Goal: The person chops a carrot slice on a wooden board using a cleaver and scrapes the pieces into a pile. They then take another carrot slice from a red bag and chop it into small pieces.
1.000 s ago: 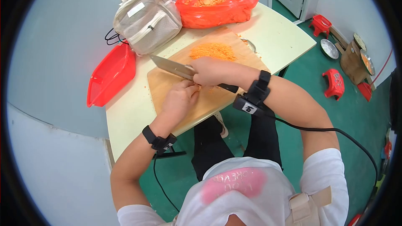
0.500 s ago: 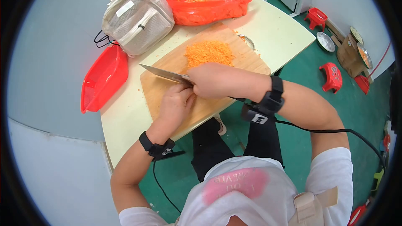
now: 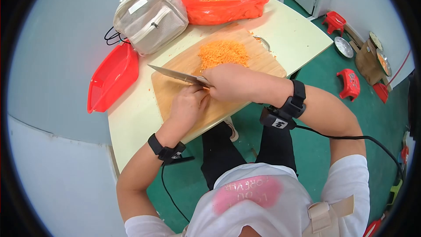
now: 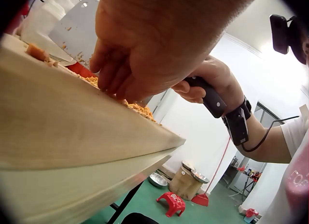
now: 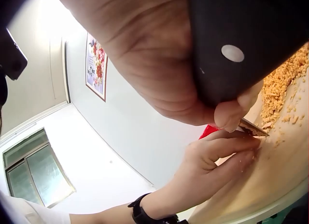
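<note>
My right hand (image 3: 226, 81) grips a broad kitchen knife (image 3: 173, 73) by its black handle (image 4: 207, 96). The blade stands nearly on edge over the cutting board (image 3: 265, 66), its tip towards the far left. Close against the blade, my left hand (image 3: 186, 102) has its fingers bunched down on the wood. A little orange slice (image 3: 206, 88) shows at those fingertips, with the rest of it hidden under them. Beyond the right hand lies a heap of finely chopped orange bits (image 3: 223, 53). Crumbs stick to the flat of the blade (image 4: 77, 30) in the left wrist view.
A red plastic bag (image 3: 228, 11) full of thin orange slices stands at the table's back. Beside it are a pale mesh backpack (image 3: 151, 22) and a red plastic basket (image 3: 114, 77). A metal ring (image 3: 263, 41) lies by the board's far edge. Red stools (image 3: 349, 84) stand on the floor.
The blade has turned from showing its flat side to standing more on edge. My right wrist has shifted right and the handle is now hidden in the head view. The left hand stays almost in place.
</note>
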Action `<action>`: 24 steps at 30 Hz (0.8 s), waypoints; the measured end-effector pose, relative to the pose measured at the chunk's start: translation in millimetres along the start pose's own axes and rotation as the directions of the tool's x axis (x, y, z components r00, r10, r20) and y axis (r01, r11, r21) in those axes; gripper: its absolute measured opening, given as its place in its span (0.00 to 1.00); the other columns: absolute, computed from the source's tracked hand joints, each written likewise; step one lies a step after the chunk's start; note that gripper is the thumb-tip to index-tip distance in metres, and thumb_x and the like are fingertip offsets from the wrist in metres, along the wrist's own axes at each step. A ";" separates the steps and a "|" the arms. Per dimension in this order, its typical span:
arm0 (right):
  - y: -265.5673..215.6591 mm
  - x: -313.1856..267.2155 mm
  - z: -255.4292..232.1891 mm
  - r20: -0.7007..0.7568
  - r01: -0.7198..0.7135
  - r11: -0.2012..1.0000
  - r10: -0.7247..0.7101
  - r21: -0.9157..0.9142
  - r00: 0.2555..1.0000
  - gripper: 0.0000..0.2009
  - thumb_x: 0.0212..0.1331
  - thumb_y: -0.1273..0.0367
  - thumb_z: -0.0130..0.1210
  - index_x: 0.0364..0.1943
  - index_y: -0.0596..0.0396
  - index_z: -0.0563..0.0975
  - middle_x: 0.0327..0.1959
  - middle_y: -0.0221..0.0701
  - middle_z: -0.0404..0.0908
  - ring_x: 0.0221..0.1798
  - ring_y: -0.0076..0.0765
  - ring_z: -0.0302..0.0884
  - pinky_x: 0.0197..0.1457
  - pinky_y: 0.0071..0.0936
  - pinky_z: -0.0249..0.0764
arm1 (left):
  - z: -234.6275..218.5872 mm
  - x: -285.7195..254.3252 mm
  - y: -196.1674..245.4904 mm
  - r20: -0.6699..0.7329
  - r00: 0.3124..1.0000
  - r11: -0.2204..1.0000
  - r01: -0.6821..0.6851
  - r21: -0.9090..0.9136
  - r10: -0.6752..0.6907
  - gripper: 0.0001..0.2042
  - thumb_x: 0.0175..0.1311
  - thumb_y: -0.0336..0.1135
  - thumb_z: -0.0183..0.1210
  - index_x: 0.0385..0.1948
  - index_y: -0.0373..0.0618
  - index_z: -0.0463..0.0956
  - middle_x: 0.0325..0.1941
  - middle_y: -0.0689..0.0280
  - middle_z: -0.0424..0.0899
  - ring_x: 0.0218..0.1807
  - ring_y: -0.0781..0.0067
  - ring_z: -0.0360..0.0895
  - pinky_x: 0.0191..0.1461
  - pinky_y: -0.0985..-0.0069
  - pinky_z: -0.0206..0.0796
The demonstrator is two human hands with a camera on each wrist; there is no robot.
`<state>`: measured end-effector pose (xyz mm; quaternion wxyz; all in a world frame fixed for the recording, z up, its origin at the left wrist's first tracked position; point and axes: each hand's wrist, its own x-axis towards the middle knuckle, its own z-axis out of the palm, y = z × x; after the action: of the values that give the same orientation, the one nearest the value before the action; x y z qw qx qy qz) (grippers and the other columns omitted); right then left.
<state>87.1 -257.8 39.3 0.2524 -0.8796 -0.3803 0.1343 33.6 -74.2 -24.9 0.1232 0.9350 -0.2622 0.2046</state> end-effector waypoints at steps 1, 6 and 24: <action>0.3 -0.9 1.1 0.007 0.008 1.000 -0.008 0.000 1.000 0.10 0.54 0.71 0.50 0.38 0.60 0.77 0.33 0.50 0.81 0.40 0.56 0.80 0.45 0.45 0.74 | -0.3 0.1 -0.2 -0.005 1.000 1.000 0.002 -0.010 -0.002 0.07 0.51 0.29 0.63 0.32 0.42 0.83 0.36 0.60 0.84 0.38 0.58 0.80 0.43 0.66 0.74; -4.8 2.3 0.5 0.047 -0.005 0.999 0.006 -0.032 0.999 0.10 0.53 0.72 0.49 0.38 0.61 0.77 0.34 0.50 0.81 0.42 0.56 0.80 0.46 0.45 0.74 | -2.3 -0.1 0.6 -0.006 1.000 0.999 0.026 -0.031 -0.026 0.07 0.51 0.29 0.63 0.33 0.42 0.83 0.37 0.59 0.84 0.39 0.57 0.80 0.44 0.66 0.74; -3.5 -0.3 -3.2 0.036 -0.001 0.999 0.003 -0.040 0.999 0.11 0.54 0.69 0.50 0.38 0.60 0.77 0.34 0.48 0.81 0.41 0.55 0.80 0.46 0.44 0.74 | 2.1 -1.9 3.3 -0.013 1.000 0.999 0.007 -0.037 -0.007 0.07 0.53 0.29 0.62 0.33 0.39 0.82 0.37 0.58 0.82 0.40 0.55 0.79 0.44 0.63 0.73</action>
<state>86.2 -257.1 43.9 0.2274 -0.8823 -0.3866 0.1429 31.0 -76.8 -27.3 0.1428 0.9321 -0.2618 0.2055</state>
